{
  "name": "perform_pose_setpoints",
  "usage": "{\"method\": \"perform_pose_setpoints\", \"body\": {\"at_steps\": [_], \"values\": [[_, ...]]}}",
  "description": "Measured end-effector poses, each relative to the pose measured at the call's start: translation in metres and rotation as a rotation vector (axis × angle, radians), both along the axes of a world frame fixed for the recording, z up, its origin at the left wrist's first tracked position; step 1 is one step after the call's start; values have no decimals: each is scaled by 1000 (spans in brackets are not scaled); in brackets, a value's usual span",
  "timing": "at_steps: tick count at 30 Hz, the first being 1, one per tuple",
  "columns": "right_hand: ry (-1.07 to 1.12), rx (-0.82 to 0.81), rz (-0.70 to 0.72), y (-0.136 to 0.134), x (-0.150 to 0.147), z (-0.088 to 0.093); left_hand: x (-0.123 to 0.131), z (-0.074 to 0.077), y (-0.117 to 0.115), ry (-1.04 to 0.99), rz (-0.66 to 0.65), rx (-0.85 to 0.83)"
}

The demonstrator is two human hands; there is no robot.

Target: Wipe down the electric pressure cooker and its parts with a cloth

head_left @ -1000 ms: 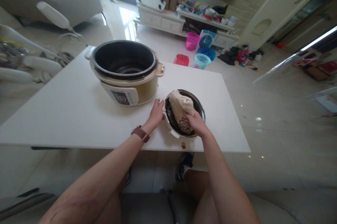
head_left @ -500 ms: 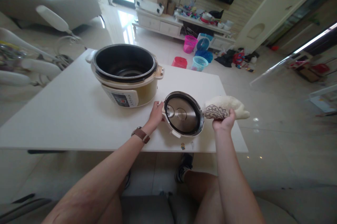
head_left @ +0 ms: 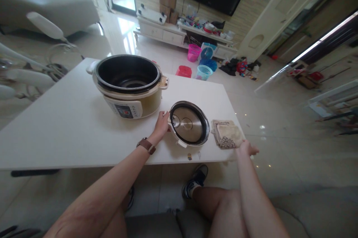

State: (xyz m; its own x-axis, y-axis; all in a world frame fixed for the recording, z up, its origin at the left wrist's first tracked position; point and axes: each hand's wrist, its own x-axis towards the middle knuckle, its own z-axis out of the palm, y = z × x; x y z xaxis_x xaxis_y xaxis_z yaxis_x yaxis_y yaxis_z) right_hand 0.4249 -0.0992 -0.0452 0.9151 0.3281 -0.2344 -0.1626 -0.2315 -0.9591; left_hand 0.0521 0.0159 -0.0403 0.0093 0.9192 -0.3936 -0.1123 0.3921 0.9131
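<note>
My left hand [head_left: 161, 125] is closed on the left rim of a round pressure cooker lid [head_left: 187, 124]. The lid is tilted up, showing its metal inside and dark sealing ring. A folded beige cloth [head_left: 231, 134] with a brown pattern lies flat on the table, right of the lid. At its near right corner is my right hand [head_left: 247, 148], touching the cloth, with fingers stretched out past the table edge. An electric pressure cooker [head_left: 128, 96] stands lidless on the left, its dark inner pot [head_left: 127, 74] showing.
The white table [head_left: 69, 133] ends just right of the cloth. Small stickers [head_left: 189, 156] are near its front edge. Beyond it, a red stool [head_left: 184, 71] and a light-blue basket [head_left: 204, 72] stand on the floor. White appliance parts with cords [head_left: 44, 25] are at the left.
My right hand has put the cloth down; it was held up bunched and now lies folded flat on the table. My left hand keeps its hold on the lid. The view has shifted slightly.
</note>
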Motion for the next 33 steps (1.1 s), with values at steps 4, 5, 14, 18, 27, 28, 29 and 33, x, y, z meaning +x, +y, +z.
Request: {"method": "perform_pose_setpoints", "body": {"at_steps": [4,5,14,18,27,28,29,33], "values": [[41,-80,49,6,-44,-6,-3,0,-5,-65,10,-50],[138,-130,173,7,-60,-8,-4,0,-6,-80,16,-57],[670,42,473,6,-164,-12,-15,-9,-12,-281,82,-163],[599,112,392,18,-181,-19,-16,-16,-11,-371,154,-183],[516,183,202,74,-179,-18,-25,-6,-14,-431,26,-132],[503,200,193,81,-176,-17,-27,-5,-14,-410,10,-128],[489,215,186,88,-173,-16,-29,-3,-15,-395,-5,-126],[450,239,146,116,-160,-15,-38,-1,-17,-364,-35,-105]]}}
